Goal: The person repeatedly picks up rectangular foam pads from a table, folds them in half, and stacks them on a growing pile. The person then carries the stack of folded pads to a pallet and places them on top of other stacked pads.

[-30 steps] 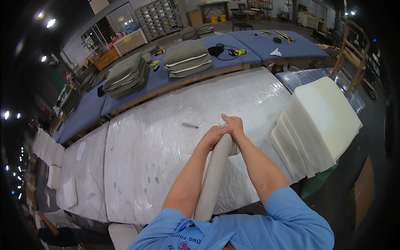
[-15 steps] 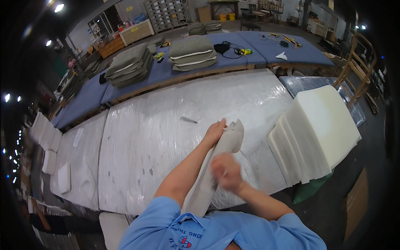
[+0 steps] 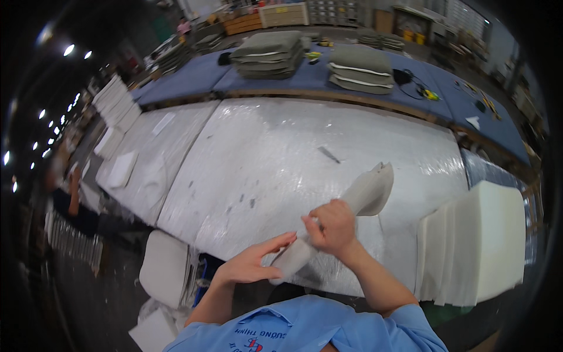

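Observation:
A long, light grey-beige cloth piece, like a fabric cover (image 3: pixel 368 190), lies slantwise over the plastic-wrapped table, its far end standing slightly puffed and folded. My right hand (image 3: pixel 333 227) is closed around its middle, fist bent over the fabric. At the near end, my left hand (image 3: pixel 255 259) has its fingers stretched out and thumb apart, with the cloth's end between them; whether it presses on the cloth I cannot tell. A small dark grey strip (image 3: pixel 329 154) rests on the wrapping beyond the cloth.
Stacked white foam cushions (image 3: pixel 498 246) stand at the right of the wrapped table (image 3: pixel 258 152). Grey-green cushion piles (image 3: pixel 270 56) and hand tools sit on the blue table (image 3: pixel 182 79) beyond. A chair-like white pad (image 3: pixel 164 267) is at lower left; another person (image 3: pixel 76 202) is farther left.
My view has swung left. My left hand has come back from the cloth's far end to its near end and opened. My right hand now grips the cloth's middle.

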Demonstrator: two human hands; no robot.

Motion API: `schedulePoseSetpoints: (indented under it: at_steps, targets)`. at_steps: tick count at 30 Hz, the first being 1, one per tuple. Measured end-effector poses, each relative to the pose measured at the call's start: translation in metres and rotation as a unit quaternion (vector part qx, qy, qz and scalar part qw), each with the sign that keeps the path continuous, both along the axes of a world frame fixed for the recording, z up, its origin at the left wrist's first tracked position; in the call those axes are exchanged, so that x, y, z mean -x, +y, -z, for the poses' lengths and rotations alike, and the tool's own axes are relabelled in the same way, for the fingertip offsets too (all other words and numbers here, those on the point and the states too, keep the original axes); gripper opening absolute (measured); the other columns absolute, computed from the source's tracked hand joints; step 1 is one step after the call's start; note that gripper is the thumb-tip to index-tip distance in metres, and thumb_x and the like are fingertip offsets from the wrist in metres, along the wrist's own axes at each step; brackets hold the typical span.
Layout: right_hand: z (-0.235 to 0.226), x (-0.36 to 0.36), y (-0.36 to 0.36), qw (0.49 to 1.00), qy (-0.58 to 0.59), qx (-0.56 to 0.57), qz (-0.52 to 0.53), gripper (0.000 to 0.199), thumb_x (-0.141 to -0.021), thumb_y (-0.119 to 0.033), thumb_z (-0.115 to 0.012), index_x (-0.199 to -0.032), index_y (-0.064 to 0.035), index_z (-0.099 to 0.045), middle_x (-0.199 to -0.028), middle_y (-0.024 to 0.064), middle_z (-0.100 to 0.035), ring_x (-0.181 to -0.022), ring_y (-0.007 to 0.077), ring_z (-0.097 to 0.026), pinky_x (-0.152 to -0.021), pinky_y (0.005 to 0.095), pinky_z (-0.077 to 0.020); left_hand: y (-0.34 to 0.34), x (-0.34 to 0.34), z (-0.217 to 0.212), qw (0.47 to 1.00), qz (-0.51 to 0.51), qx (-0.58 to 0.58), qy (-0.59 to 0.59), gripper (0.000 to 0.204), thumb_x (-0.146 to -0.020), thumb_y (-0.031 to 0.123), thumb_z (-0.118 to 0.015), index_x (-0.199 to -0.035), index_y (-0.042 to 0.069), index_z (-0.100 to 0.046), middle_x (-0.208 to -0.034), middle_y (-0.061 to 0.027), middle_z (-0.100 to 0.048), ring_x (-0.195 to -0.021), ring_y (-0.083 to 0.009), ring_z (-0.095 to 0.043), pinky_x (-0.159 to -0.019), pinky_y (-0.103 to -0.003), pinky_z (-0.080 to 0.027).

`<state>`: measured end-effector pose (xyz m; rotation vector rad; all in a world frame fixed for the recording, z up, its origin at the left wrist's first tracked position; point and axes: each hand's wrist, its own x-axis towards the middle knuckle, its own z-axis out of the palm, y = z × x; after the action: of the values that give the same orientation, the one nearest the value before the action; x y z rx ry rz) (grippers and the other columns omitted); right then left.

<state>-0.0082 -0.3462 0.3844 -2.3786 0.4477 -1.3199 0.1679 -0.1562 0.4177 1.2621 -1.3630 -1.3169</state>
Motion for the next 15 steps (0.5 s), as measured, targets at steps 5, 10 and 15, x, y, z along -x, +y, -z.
schedulePoseSetpoints:
  at_steps: [5, 10, 15]
  targets:
    - [-0.001, -0.033, -0.05, 0.998, 0.064, 0.025, 0.011, 0.028, -0.087, -0.024, -0.073, -0.065, -0.0091, -0.064, -0.063, 0.0108, -0.061, -0.067, 0.0315, -0.061, -0.076, 0.047, -0.0482, 0.0, 0.034, -0.003, 0.94, -0.176, 0.052, -0.289, 0.08, -0.084, 0.022, -0.076, -0.154, 0.004, -0.04, -0.146, -0.0244, -0.053, -0.135, -0.0388, -0.053, -0.112, -0.04, -0.042]
    - [-0.006, -0.026, -0.109, 0.993, 0.108, 0.016, 0.038, 0.034, -0.094, -0.029, -0.064, -0.068, -0.007, -0.065, -0.067, 0.0123, -0.063, -0.072, 0.0341, -0.062, -0.09, 0.0479, -0.046, 0.009, 0.024, 0.024, 0.927, -0.25, 0.035, -0.276, 0.075, -0.084, 0.022, -0.076, -0.15, 0.006, -0.046, -0.139, -0.0212, -0.06, -0.126, -0.0366, -0.06, -0.106, -0.041, -0.047]
    - [-0.004, -0.033, -0.124, 0.99, 0.135, -0.021, 0.046, 0.036, -0.096, -0.031, -0.063, -0.072, -0.0046, -0.067, -0.069, 0.0132, -0.064, -0.073, 0.0361, -0.061, -0.084, 0.049, -0.0438, 0.015, 0.016, 0.048, 0.94, -0.297, 0.047, -0.164, 0.076, -0.082, 0.021, -0.081, -0.148, 0.006, -0.048, -0.135, -0.0153, -0.063, -0.123, -0.0261, -0.062, -0.103, -0.037, -0.048]
